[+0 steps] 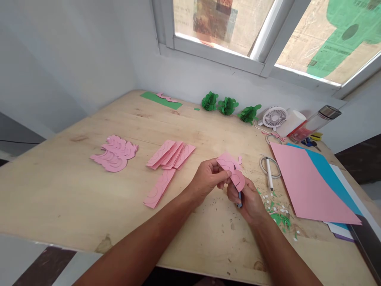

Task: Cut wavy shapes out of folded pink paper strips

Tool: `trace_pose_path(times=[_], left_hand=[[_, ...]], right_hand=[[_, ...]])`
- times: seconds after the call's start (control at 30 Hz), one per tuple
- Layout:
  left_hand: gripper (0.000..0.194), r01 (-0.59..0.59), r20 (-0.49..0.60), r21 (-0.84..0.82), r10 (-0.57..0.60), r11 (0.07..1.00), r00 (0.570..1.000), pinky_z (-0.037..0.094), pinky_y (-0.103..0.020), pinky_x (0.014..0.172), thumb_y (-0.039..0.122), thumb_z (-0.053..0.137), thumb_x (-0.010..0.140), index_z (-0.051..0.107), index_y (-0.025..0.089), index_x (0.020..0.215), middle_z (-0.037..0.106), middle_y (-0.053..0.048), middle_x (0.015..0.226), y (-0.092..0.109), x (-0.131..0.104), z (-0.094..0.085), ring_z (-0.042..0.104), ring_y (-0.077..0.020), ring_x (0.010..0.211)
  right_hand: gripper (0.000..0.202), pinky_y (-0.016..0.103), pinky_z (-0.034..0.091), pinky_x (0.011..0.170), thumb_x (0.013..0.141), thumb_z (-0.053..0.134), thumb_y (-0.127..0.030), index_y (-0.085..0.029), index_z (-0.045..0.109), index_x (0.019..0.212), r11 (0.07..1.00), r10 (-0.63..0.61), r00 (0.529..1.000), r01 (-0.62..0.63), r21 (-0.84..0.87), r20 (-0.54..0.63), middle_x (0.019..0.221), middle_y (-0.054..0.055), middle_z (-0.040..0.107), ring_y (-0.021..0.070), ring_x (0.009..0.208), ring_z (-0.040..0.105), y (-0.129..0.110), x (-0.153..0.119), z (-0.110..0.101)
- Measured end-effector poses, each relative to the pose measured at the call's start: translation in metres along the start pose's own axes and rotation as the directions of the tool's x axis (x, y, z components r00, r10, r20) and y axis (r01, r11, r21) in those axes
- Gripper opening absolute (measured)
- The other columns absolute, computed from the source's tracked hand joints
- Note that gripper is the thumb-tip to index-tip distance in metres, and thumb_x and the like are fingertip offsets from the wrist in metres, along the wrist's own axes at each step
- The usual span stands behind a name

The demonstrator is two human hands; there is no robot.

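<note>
My left hand (pixel 206 176) pinches a pink paper strip (pixel 225 162) with curved lines drawn on it. One end of the strip is cut into a rounded shape. My right hand (pixel 248 198) is closed around scissors (pixel 239 198), of which a blue-grey handle shows below the paper; their blades are mostly hidden behind it. Left of my hands lie several folded pink strips (pixel 171 155) marked with curves, and one more pink strip (pixel 160 188) in front of them. Farther left is a pile of scalloped pink paper cutouts (pixel 114 153).
Green paper balls (pixel 228 106) stand by the wall, beside a small white fan (pixel 274 117) and a clear bottle (pixel 314 123). A white pen (pixel 269 173), green scraps (pixel 281 219) and pink sheets (pixel 312 184) are at right. A green strip (pixel 160 100) lies at the back left.
</note>
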State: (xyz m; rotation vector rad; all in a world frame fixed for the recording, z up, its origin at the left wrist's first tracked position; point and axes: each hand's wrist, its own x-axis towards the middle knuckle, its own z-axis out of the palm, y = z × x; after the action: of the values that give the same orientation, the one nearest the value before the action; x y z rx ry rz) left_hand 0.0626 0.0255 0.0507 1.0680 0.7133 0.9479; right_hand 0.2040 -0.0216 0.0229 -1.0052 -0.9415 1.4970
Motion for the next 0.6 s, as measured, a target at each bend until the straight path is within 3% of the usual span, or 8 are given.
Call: trace_pose_path(times=[0.37, 0.6], left_hand=[[0.014, -0.012, -0.040, 0.000, 0.012, 1.000, 0.999, 0.036, -0.021, 0.049, 0.027, 0.066, 0.069, 0.060, 0.015, 0.070, 0.055, 0.003, 0.058, 0.0023, -0.0031, 0.0042, 0.044, -0.0068, 0.048], [0.013, -0.024, -0.063, -0.013, 0.023, 1.000, 0.998, 0.034, -0.021, 0.049, 0.026, 0.066, 0.068, 0.058, 0.016, 0.068, 0.052, 0.004, 0.056, 0.0010, -0.0028, 0.0062, 0.042, -0.0065, 0.048]], right_hand=[[0.039, 0.023, 0.016, 0.042, 0.082, 0.063, -0.050, -0.019, 0.049, 0.064, 0.999, -0.006, 1.000, 0.007, 0.031, -0.013, 0.051, -0.007, 0.040, 0.0053, 0.040, 0.023, 0.0015, -0.0007, 0.0059], [0.037, 0.023, 0.017, 0.041, 0.083, 0.063, -0.049, -0.019, 0.050, 0.065, 0.999, -0.006, 1.000, 0.006, 0.037, -0.014, 0.050, -0.007, 0.040, 0.0054, 0.040, 0.023, 0.0022, -0.0005, 0.0057]])
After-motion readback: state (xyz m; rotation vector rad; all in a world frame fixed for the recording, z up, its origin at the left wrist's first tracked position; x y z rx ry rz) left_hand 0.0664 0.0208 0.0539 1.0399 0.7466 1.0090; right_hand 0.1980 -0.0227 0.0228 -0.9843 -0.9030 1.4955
